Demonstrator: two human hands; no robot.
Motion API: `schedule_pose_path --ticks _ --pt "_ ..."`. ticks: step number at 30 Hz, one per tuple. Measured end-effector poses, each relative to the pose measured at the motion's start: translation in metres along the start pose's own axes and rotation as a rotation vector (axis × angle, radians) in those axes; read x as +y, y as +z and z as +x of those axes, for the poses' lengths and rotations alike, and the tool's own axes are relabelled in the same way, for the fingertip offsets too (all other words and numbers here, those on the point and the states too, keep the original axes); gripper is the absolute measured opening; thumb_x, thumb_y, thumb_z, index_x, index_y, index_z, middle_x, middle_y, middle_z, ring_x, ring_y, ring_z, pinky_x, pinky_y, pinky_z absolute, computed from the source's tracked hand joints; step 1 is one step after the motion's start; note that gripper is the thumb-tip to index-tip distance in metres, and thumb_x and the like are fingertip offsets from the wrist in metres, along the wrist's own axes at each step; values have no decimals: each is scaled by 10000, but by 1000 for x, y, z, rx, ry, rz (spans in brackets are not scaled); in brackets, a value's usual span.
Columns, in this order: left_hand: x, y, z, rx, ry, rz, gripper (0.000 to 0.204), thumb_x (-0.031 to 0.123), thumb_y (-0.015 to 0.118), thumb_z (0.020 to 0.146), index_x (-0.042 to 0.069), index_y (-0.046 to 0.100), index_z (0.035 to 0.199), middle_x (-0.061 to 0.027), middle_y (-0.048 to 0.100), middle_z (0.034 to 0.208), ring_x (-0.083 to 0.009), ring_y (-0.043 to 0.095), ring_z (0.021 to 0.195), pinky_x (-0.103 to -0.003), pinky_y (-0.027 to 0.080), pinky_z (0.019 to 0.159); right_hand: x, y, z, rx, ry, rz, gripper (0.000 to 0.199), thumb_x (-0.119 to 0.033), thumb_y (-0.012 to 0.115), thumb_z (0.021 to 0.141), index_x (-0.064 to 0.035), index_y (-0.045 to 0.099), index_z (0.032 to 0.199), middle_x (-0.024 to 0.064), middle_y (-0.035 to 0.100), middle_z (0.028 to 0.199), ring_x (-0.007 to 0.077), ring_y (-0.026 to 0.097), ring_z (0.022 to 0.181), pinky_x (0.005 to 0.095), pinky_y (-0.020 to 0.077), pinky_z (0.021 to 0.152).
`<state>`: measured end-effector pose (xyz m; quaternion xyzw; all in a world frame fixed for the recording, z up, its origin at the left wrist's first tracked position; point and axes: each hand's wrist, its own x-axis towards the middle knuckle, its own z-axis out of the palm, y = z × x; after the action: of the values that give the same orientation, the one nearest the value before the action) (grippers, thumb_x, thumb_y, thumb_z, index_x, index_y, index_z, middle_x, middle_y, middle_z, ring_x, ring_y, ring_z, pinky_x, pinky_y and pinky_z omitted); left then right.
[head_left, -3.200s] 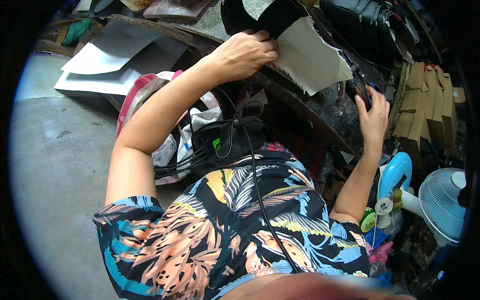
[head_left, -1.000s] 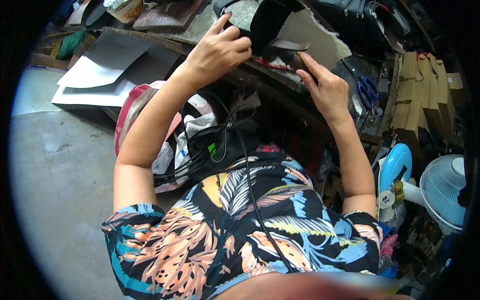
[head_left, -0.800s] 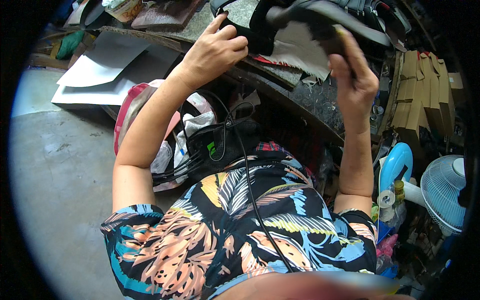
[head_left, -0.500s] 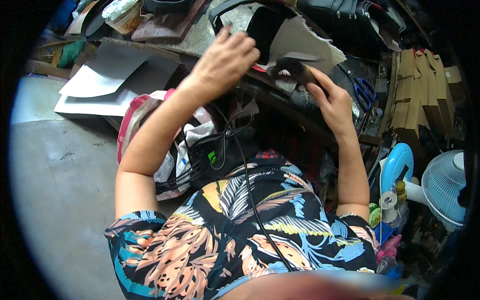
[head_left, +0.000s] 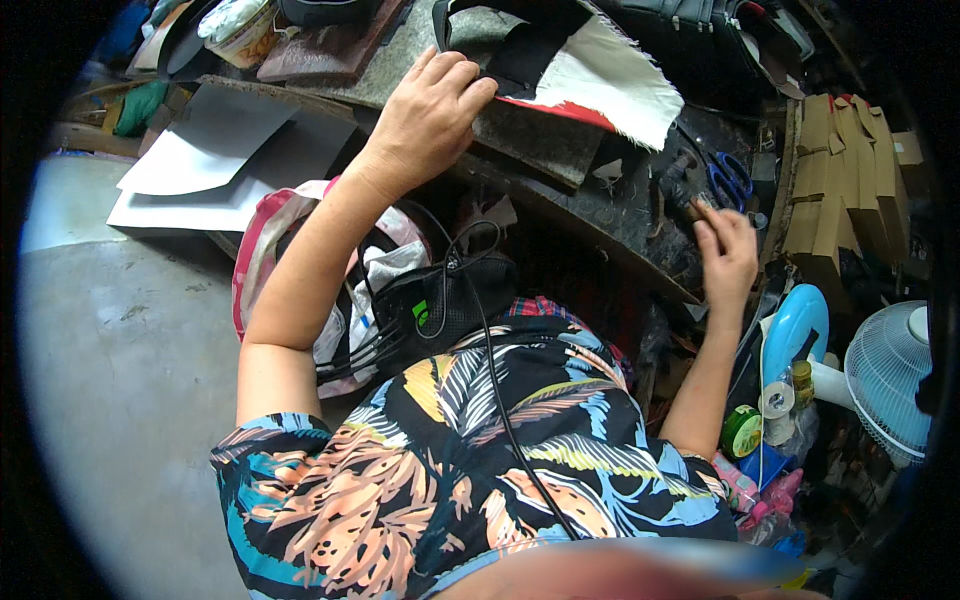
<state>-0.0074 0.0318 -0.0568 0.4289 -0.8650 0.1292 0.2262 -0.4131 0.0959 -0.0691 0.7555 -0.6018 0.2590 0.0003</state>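
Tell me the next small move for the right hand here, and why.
Probably close the right hand on the small brown tool at its fingertips and bring it back to the black piece. The left hand lies flat on that piece, pinning it and the white fabric to the bench, while the right holds nothing yet.

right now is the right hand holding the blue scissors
No, the right hand is at a small brown object on the dark bench, while the blue scissors lie untouched just above it.
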Motion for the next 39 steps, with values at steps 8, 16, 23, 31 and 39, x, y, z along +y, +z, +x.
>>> schedule_pose_path --ticks 8,16,23,31,39 --pt "9 12 -9 47 35 -75 372 135 725 756 90 643 1117 -64 641 976 -253 641 963 -462 438 1066 71 -8 67 -238 87 -309 382 -166 639 905 -112 630 1283 112 635 1212 301 585 1119 401 451 984" --pt "13 27 -10 83 67 -102 179 112 711 754 118 686 931 -46 626 977 -243 659 879 -350 554 721 73 -23 79 -359 282 10 369 -207 685 892 -63 659 1230 62 694 986 183 646 879 336 506 802" --pt "4 28 -5 80 -17 -218 87 75 669 815 68 665 902 -99 629 958 -281 688 771 -363 573 699 -16 -59 59 -360 34 637 339 -58 686 844 -1 640 1174 39 675 964 134 655 894 278 520 804" --pt "-3 26 1 -49 -144 -294 100 94 608 853 66 649 941 -124 614 991 -324 665 878 -409 549 780 -99 -14 82 -521 -225 -241 639 -627 739 734 -57 718 1024 123 724 818 269 716 741 374 527 675" --pt "-6 34 7 -65 -167 -250 120 123 590 877 62 645 964 -145 628 999 -351 665 874 -434 547 786 -107 5 83 -553 -408 -218 480 -491 781 778 -69 729 1002 122 713 772 233 708 699 340 535 662"
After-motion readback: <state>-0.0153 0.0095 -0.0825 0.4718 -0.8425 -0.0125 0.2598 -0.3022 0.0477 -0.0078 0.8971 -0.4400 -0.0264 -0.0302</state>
